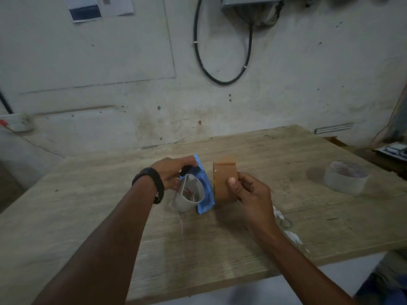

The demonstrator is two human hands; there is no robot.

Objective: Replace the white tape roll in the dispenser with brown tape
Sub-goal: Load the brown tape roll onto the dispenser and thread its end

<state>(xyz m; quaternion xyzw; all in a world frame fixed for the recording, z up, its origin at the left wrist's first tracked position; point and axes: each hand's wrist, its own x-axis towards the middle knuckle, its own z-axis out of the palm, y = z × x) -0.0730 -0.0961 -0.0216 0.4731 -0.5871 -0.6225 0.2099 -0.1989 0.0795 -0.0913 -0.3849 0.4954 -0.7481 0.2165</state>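
My left hand (170, 172) grips the blue tape dispenser (203, 188) by its handle, just above the middle of the wooden table (154, 238). The dispenser's grey metal frame (189, 194) faces me. My right hand (248, 192) holds the brown tape roll (223, 183) on edge, pressed against the dispenser's right side. The white tape roll (344, 177) lies flat on the table at the far right, apart from both hands.
A stained wall rises right behind the table, with a black cable loop (222, 51) hanging on it. A white paper strip (284, 227) lies by my right forearm. A darker surface with papers (394, 150) stands at the far right.
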